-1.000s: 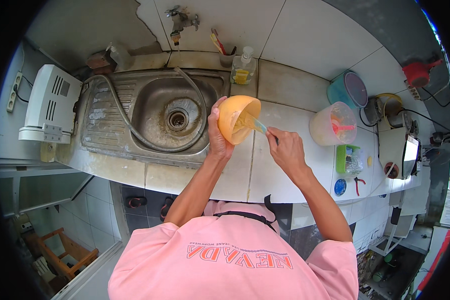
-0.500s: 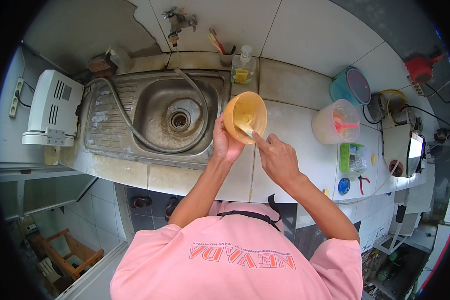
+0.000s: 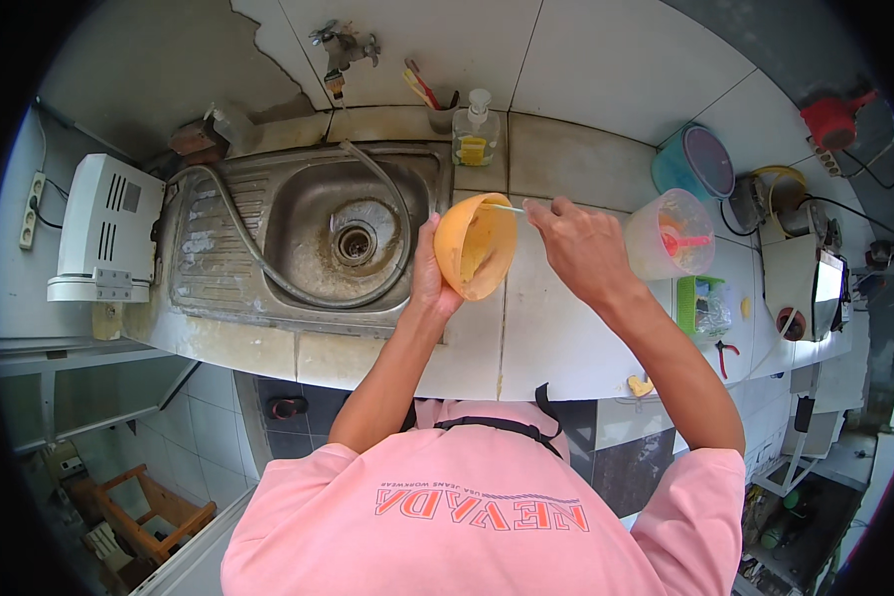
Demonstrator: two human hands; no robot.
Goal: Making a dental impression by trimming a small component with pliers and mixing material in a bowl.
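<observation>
A yellow-orange bowl [image 3: 453, 248] is tilted on its side above the counter, just right of the sink, its mouth turned to the right. My left hand [image 3: 431, 273] is wrapped round its left and lower side. Yellowish residue coats the inside wall. Between the fingertips of my right hand [image 3: 584, 248] is a slim tool with a pale green handle [image 3: 507, 209]. Its far end reaches inside the bowl near the upper rim, where the tip is hard to make out.
A steel sink [image 3: 298, 169] with a grey hose [image 3: 238, 228] lies left. Behind stands a pump bottle [image 3: 476, 129]. To the right are a translucent tub [image 3: 656, 243], a teal container [image 3: 685, 164], a green basket [image 3: 687, 308] and red-handled pliers [image 3: 722, 360]. A yellowish piece [image 3: 640, 385] sits by the front edge.
My right hand has moved right and slightly up, drawing the tool from the lower inside of the bowl to its upper rim. The bowl has turned more onto its side.
</observation>
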